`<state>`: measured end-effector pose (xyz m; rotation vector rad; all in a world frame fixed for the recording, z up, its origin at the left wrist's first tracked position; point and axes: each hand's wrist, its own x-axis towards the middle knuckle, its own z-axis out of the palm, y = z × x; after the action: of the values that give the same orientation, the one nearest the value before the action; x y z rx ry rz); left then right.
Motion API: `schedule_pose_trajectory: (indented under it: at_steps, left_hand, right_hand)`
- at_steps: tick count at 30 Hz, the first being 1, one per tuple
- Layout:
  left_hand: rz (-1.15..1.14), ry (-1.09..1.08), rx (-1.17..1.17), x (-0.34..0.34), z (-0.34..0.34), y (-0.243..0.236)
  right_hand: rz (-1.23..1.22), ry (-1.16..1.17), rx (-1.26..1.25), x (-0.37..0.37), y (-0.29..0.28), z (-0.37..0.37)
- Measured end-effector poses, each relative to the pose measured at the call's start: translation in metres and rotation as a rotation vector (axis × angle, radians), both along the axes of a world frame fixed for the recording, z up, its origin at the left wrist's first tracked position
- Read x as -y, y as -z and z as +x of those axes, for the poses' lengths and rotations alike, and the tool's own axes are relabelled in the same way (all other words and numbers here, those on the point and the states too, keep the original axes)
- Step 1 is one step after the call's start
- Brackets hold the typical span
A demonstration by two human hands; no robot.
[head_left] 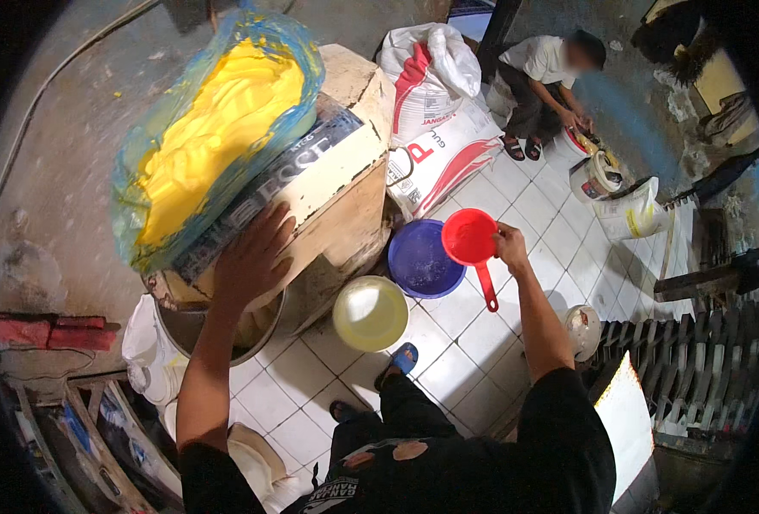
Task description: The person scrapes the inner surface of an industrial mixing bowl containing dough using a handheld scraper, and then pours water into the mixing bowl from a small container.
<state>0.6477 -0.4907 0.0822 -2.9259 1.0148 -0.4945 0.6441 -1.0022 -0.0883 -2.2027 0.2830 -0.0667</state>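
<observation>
Head cam: red dipper (470, 237) was up in the air, seen at the R edge of the blue basin (426, 259), long handle hanging free on the near side. R hand (510, 247) was closed on the dipper's rim, R of the basin, not on the handle. Looked like thin, stiff plastic, so prob. light & hard to break, but slick if wet. Handle would've given the surest hold; a rim pinch likely let it tip, esp. w/ a load.

L hand (255, 253) held nothing: fingers spread, palm down on the box (332, 184), L of the basin. Atop that box, further L of the basin, a blue bag (311, 73) lay open around a yellow mass (225, 128): prob. soft, greasy & heavy, best lifted from underneath, b/c thin film might tear.

Pale bucket (371, 313) stood just L of the basin, nearer the wearer; sacks (448, 158) lay beyond it.
</observation>
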Motion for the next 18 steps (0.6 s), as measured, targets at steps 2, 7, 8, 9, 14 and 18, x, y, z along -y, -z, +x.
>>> schedule_pose_trajectory:
  at_steps: [2,7,8,9,14,18]
  left_hand:
    - [-0.057,0.041,-0.025,-0.004,-0.003,-0.003]
    - [-0.186,0.150,-0.036,-0.022,-0.028,0.000]
    - [-0.212,0.156,0.001,-0.029,-0.044,0.008]
    - [-0.208,0.144,-0.002,-0.038,-0.066,0.022]
    - [-0.434,-0.141,-0.359,-0.105,-0.252,0.118]
    - [-0.679,-0.641,-0.641,-0.228,-0.481,0.280]
  right_hand:
    - [0.392,-0.011,-0.022,-0.025,-0.017,-0.022]
    - [0.616,-0.102,-0.037,-0.105,-0.058,-0.054]
    - [0.641,-0.139,-0.060,-0.124,-0.062,-0.059]
    - [0.648,-0.169,-0.071,-0.144,-0.067,-0.069]
    - [0.762,-0.241,-0.036,-0.234,-0.116,-0.128]
    - [0.688,-0.294,-0.040,-0.295,-0.122,-0.159]
